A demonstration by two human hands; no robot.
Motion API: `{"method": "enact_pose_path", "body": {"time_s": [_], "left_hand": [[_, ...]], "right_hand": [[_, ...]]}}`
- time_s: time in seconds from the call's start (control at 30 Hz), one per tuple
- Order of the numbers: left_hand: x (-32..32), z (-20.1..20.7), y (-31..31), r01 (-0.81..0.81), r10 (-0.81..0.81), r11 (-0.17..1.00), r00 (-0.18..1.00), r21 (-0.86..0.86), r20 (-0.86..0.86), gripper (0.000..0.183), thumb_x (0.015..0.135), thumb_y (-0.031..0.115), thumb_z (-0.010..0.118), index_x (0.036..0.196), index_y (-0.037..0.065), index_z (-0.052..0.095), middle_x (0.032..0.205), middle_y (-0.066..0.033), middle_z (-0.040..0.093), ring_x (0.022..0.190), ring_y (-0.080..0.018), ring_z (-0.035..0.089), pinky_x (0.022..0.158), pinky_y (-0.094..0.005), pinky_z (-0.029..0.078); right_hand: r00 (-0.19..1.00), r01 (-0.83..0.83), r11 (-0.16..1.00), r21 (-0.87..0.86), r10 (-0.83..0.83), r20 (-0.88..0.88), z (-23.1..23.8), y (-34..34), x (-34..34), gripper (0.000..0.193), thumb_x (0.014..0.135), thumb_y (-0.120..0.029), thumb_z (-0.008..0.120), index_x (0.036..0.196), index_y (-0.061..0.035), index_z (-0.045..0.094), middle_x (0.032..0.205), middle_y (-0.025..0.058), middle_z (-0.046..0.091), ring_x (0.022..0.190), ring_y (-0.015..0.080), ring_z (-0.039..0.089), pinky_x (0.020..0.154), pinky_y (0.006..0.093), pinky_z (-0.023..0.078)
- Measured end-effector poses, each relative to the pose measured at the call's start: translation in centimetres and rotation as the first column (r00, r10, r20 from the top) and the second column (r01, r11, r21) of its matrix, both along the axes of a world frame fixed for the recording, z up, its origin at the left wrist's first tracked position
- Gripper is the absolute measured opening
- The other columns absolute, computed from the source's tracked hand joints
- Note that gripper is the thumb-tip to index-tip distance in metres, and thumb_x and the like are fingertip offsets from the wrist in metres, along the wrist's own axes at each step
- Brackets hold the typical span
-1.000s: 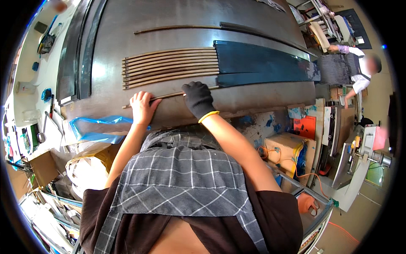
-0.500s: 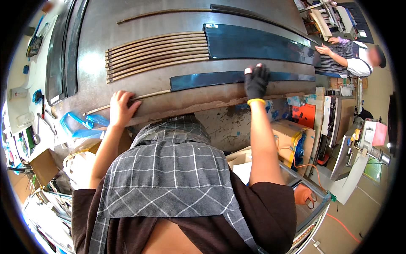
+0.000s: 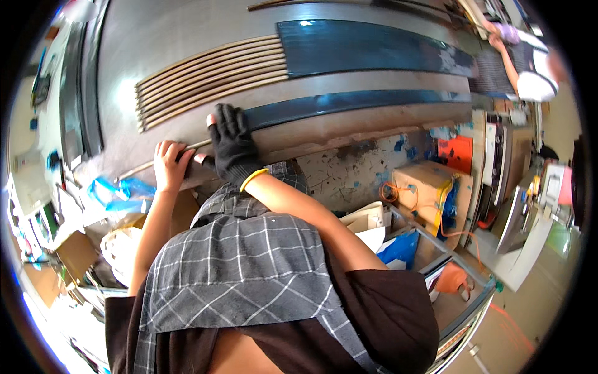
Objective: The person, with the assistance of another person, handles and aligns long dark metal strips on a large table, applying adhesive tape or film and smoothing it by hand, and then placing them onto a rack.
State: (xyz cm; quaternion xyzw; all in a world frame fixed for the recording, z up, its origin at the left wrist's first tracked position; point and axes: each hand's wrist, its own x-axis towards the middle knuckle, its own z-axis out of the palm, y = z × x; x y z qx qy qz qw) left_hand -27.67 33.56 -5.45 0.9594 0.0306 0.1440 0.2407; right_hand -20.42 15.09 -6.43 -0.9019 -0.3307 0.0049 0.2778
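Note:
My left hand (image 3: 170, 166) has its fingers curled over a thin tan rod (image 3: 140, 168) near the table's front edge. From that rod's right end a narrow, glossy dark-blue strip (image 3: 355, 100) runs to the right. My right hand (image 3: 237, 143), in a black glove with bare fingertips showing, lies flat with fingers extended where rod and strip meet, covering the join. Beyond it, several tan rods (image 3: 212, 78) lie side by side, their right ends against a wide dark-blue sheet (image 3: 367, 50).
The metal table (image 3: 180, 37) carries long black strips (image 3: 92, 87) at its left and another rod (image 3: 280, 5) at the far edge. A co-worker (image 3: 523, 65) stands at the right end. Crumpled blue plastic (image 3: 118, 193) hangs at the near left corner; a cardboard box (image 3: 430, 187) stands below right.
My right hand has moved left from the strip's middle to its left end, near my left hand. My left fingers have drawn together. The co-worker's hands have moved away from the wide sheet's end.

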Motion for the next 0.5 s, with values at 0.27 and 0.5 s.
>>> {"method": "enact_pose_path", "body": {"time_s": [0.27, 0.5], "left_hand": [[0.1, 1.3, -0.7, 0.020, -0.003, 0.995, 0.986, 0.100, -0.165, 0.017, 0.074, 0.009, 0.076, 0.083, 0.003, 0.063, 0.084, -0.0116, 0.059, 0.083, -0.0318, 0.056, 0.074, -0.0409, 0.046], [-0.4, 0.8, 1.2, 0.082, -0.012, 0.980, 0.932, 0.179, -0.361, 0.017, 0.076, 0.009, 0.074, 0.084, 0.001, 0.062, 0.083, -0.0131, 0.059, 0.082, -0.0326, 0.056, 0.073, -0.0424, 0.045]], "right_hand": [[0.920, 0.384, 0.918, -0.102, -0.372, 0.124, 0.8, -19.4, 10.5, 0.093, 0.085, -0.056, 0.056, 0.146, 0.0062, 0.023, 0.151, 0.0325, 0.022, 0.143, 0.0452, 0.016, 0.116, 0.0589, 0.008], [0.781, 0.619, 0.739, -0.266, -0.543, 0.310, -0.2, -45.0, 24.3, 0.085, 0.091, -0.055, 0.049, 0.149, 0.0002, 0.021, 0.155, 0.0264, 0.017, 0.145, 0.0408, 0.012, 0.118, 0.0537, 0.003]]}}
